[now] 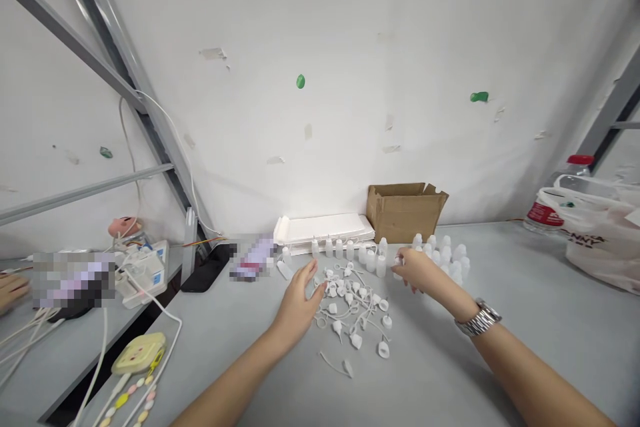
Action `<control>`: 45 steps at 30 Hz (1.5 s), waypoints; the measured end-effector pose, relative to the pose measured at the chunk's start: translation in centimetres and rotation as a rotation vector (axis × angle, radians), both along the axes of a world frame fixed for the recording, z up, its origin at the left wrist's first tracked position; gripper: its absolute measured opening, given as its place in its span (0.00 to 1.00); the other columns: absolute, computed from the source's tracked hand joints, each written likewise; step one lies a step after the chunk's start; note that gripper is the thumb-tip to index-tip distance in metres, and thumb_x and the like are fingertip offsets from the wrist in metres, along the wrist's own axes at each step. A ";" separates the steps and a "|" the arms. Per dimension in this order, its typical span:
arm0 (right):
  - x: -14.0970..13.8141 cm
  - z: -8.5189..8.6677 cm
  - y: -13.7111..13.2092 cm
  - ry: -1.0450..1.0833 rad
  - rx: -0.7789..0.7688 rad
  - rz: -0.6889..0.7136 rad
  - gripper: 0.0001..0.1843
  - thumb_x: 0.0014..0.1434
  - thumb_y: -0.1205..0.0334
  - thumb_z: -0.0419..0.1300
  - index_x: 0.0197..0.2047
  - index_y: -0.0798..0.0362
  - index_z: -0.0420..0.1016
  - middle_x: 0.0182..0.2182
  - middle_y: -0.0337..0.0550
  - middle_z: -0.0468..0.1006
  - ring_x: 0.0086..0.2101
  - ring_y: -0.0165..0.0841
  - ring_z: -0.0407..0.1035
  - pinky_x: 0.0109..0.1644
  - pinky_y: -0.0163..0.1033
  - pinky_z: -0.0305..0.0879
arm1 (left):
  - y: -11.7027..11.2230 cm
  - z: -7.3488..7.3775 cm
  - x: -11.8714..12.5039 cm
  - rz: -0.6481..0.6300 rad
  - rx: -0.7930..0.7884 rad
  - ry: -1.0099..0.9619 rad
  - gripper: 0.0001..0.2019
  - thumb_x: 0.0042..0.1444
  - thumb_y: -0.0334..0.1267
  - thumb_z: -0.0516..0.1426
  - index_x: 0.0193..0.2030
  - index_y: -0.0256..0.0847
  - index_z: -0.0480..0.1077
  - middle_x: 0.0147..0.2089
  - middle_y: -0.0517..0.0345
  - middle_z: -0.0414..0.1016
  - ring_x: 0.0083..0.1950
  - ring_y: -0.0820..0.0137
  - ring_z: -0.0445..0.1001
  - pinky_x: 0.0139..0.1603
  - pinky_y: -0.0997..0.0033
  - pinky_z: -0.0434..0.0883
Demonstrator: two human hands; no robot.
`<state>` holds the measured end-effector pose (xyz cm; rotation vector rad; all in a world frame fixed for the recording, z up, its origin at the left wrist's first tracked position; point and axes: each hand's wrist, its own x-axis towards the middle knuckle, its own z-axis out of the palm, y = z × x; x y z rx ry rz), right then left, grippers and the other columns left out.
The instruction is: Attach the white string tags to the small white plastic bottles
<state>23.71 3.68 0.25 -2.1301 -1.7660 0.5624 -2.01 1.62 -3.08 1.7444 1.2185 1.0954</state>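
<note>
My left hand [299,299] reaches over the grey table with fingers spread, its tips at the left edge of a pile of several small white caps and nozzles [353,310]. My right hand [417,270], with a metal watch [481,318] on the wrist, has its fingers curled around a small white bottle [399,265]. That bottle belongs to a cluster of several small translucent bottles [445,257]. A row of more such bottles [350,250] stands just behind the caps.
A brown cardboard box [404,210] and a flat white tray [325,230] sit against the wall. A water bottle [557,200] and a white plastic bag [603,233] lie at right. A power strip [139,353], cables and a black device [207,267] occupy the left.
</note>
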 end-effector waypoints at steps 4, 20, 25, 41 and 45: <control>0.2 -0.1 0.1 -0.014 -0.013 -0.002 0.06 0.53 0.68 0.52 0.36 0.58 0.66 0.16 0.41 0.71 0.12 0.30 0.63 0.15 0.32 0.52 | -0.3 0.2 0.0 0.005 0.240 0.411 0.16 0.55 0.38 0.51 0.50 0.43 0.66 0.54 0.50 0.67 0.56 0.61 0.64 0.58 0.54 0.59; 3.9 2.8 -0.8 -0.139 0.246 -0.078 0.12 0.57 0.58 0.51 0.39 0.55 0.70 0.29 0.45 0.76 0.27 0.34 0.70 0.27 0.34 0.59 | 0.1 -0.3 -0.2 -0.012 0.467 0.673 0.13 0.55 0.33 0.50 0.46 0.45 0.70 0.45 0.52 0.73 0.46 0.62 0.69 0.47 0.59 0.66; 4.3 2.0 -0.7 -0.297 0.246 -0.117 0.08 0.53 0.65 0.54 0.35 0.57 0.71 0.37 0.53 0.74 0.36 0.43 0.69 0.31 0.38 0.56 | 0.3 -0.6 -0.2 -0.043 0.438 0.701 0.11 0.55 0.32 0.50 0.41 0.44 0.72 0.40 0.53 0.73 0.42 0.63 0.70 0.45 0.62 0.67; 3.3 2.4 -0.9 -0.377 0.073 -0.071 0.04 0.52 0.70 0.56 0.28 0.57 0.70 0.30 0.51 0.74 0.31 0.39 0.69 0.25 0.35 0.50 | 0.4 -0.3 -0.2 0.000 0.278 0.737 0.10 0.54 0.32 0.51 0.40 0.40 0.71 0.39 0.53 0.71 0.44 0.64 0.68 0.46 0.64 0.65; 3.2 2.3 -0.9 -0.372 0.080 -0.076 0.03 0.53 0.69 0.56 0.28 0.57 0.69 0.29 0.49 0.74 0.31 0.39 0.68 0.25 0.35 0.51 | 0.5 -0.3 -0.3 0.008 0.246 0.730 0.08 0.54 0.31 0.52 0.38 0.40 0.70 0.39 0.54 0.70 0.44 0.64 0.68 0.46 0.65 0.64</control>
